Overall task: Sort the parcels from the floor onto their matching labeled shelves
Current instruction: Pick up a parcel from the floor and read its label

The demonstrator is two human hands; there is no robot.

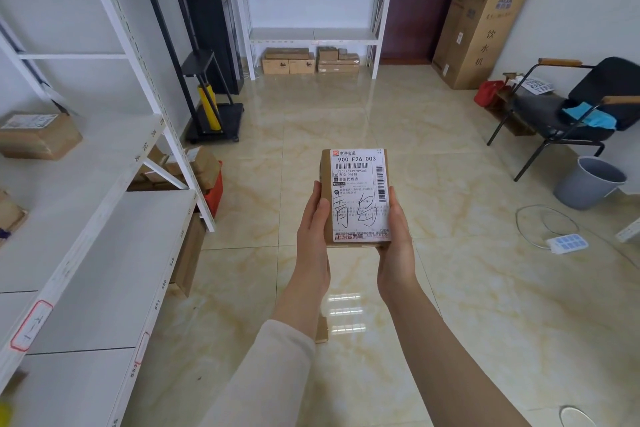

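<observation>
Now parcel [356, 198] cradled label-up between left hand [313, 236] and right hand [394, 246], fingers pressed along sides, likely so label can be read before shelf [104, 204] is chosen.

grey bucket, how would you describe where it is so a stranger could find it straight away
Look to the right side of the room, where a black chair with wooden armrests stands by the wall. The grey bucket sits on the tiled floor just in front of the chair. It is the only round, open-topped container there, unlike the cardboard boxes elsewhere.
</observation>
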